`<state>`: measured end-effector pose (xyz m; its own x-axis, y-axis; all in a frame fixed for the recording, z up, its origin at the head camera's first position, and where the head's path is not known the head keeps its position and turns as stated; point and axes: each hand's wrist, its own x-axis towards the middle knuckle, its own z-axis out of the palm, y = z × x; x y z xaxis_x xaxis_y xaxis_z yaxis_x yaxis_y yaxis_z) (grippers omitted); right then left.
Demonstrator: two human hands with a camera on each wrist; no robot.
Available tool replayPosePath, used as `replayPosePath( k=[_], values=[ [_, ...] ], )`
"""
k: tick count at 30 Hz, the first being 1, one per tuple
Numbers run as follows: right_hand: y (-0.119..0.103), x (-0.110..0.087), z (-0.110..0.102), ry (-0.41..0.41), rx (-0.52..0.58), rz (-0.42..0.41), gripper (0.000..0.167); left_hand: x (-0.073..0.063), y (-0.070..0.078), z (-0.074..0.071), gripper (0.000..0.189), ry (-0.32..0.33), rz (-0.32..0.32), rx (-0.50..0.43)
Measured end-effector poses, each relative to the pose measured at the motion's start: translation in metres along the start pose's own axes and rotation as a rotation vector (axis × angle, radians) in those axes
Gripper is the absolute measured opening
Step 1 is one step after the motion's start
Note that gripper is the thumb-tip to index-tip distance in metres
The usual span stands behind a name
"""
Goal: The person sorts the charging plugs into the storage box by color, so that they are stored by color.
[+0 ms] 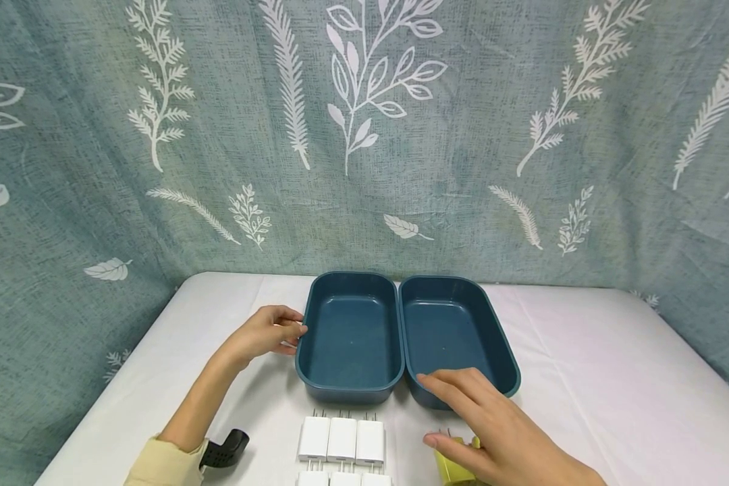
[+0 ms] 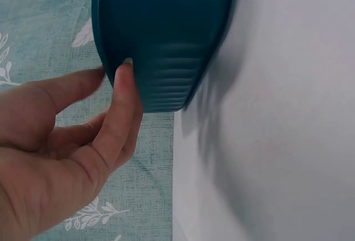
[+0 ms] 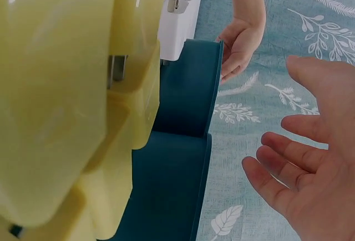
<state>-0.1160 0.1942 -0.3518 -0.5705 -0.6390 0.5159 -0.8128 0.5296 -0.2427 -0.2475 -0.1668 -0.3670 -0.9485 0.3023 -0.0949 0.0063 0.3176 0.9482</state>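
My left hand (image 1: 266, 336) is at the left side of a dark blue plastic bin (image 1: 352, 337), and pinches its rim between thumb and fingers. In the left wrist view the fingertips (image 2: 124, 77) lie against the bin's outer wall. A second blue bin (image 1: 446, 331) stands against the first on the right. Both are empty inside. My right hand (image 1: 492, 425), fingers spread and holding nothing, hovers over the front of the right bin and some yellow plug adapters (image 1: 452, 470). Those adapters (image 3: 133, 100) look large in the right wrist view and have metal prongs.
White plug adapters (image 1: 342, 440) stand in rows in front of the left bin, prongs pointing away. White cloth (image 1: 589, 378) covers the table. A patterned green curtain (image 1: 401, 223) hangs behind it. A black device (image 1: 226, 449) is strapped to the left wrist.
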Motion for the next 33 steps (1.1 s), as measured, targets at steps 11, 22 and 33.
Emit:
replayPosePath(
  k=[11, 22, 33],
  values=[
    [-0.001, 0.000, 0.006, -0.029, 0.004, -0.016, 0.065, 0.005, -0.009, -0.003, 0.042, -0.032, -0.026, -0.108],
    [-0.003, -0.001, 0.020, -0.124, 0.017, -0.003, 0.064, 0.005, -0.008, -0.001, 0.042, -0.041, -0.026, -0.161],
    [-0.008, 0.000, 0.041, -0.201, -0.011, -0.054, 0.057, 0.006, -0.010, -0.001, 0.040, -0.039, -0.038, -0.173]
  ],
)
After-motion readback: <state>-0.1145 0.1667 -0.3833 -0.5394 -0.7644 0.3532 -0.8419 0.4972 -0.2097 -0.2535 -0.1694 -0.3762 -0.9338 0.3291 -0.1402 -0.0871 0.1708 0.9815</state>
